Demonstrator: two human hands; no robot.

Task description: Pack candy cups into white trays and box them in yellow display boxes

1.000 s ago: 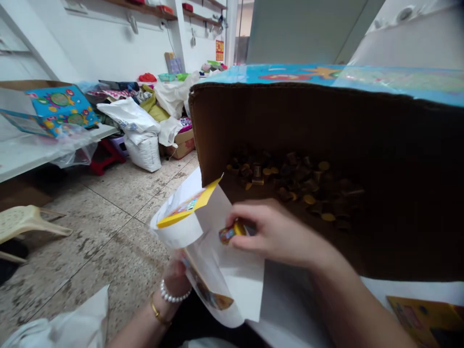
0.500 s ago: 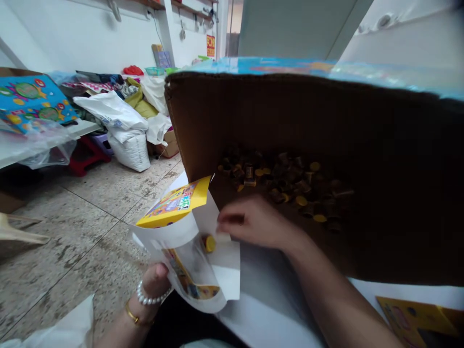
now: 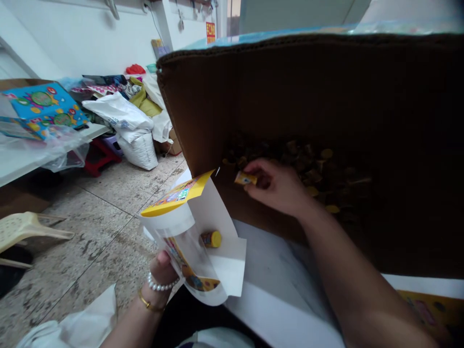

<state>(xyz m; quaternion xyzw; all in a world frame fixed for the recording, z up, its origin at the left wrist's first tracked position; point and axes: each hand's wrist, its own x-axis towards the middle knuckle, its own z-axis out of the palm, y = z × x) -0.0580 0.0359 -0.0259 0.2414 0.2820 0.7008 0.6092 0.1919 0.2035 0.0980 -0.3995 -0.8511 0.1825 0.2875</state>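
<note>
My left hand (image 3: 165, 268) grips a yellow and white packaging box (image 3: 177, 193) with a clear window, its open end and flaps facing right. Inside that opening lies a small tub with a yellow lid (image 3: 211, 239). Between the thumb and fingers of my right hand (image 3: 277, 188) is another small yellow-labelled tub (image 3: 245, 178). This hand is at the mouth of a large cardboard carton (image 3: 206, 111) lying open towards me. Many more little tubs (image 3: 308, 166) are heaped in its dark interior.
A white surface (image 3: 268, 270) lies under the carton, with a flat yellow package (image 3: 431, 309) at right. On the left stand a table with a blue printed box (image 3: 47, 106), a cream plastic stool (image 3: 29, 229), a red stool (image 3: 101, 157) and white sacks (image 3: 136, 140).
My right hand has moved from the packaging box's opening into the carton and now holds a small tub. The tub inside the packaging box shows more fully. The view has shifted slightly.
</note>
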